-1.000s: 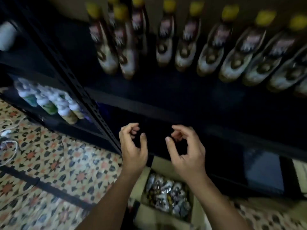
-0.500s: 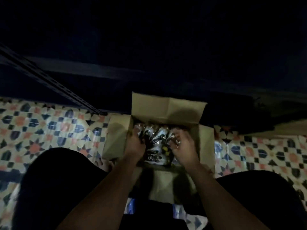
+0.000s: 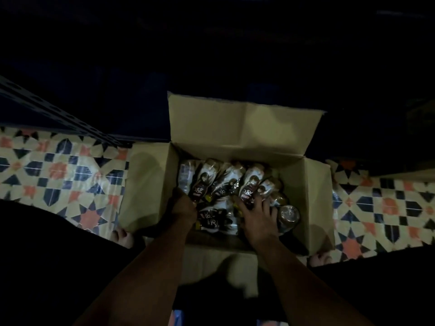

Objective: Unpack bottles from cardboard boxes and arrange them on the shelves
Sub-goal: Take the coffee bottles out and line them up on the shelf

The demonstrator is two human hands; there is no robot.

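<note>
In the centre of the frame an open cardboard box (image 3: 244, 128) sits on the patterned tile floor (image 3: 58, 170), its far flap standing up toward the dark shelving (image 3: 70, 118) that fills the upper part of the view. Inside the box lie the bottles (image 3: 226, 184), packed on their sides in a loose heap, with white and dark brown labels showing a round emblem. The printing on the labels is too blurred and dim to read; only curled light characters on the dark band can be made out, and no brand can be told.

The left hand (image 3: 183, 208) reaches into the lower left part of the box, its fingers curled down among the bottles at the cap end of one of them, though whether they actually grip it cannot be told since the fingertips are hidden. The right hand (image 3: 256, 215) lies in the lower right part of the box, its fingers (image 3: 247, 203) spread and pressing on top of the bottles, not wrapped around any one. Just right of that hand one bottle (image 3: 288, 214) points its round base up at the camera.

Bare toes (image 3: 122, 236) show at the lower left corner of the box and more toes (image 3: 320, 258) at its lower right corner, beside dark clothing.
</note>
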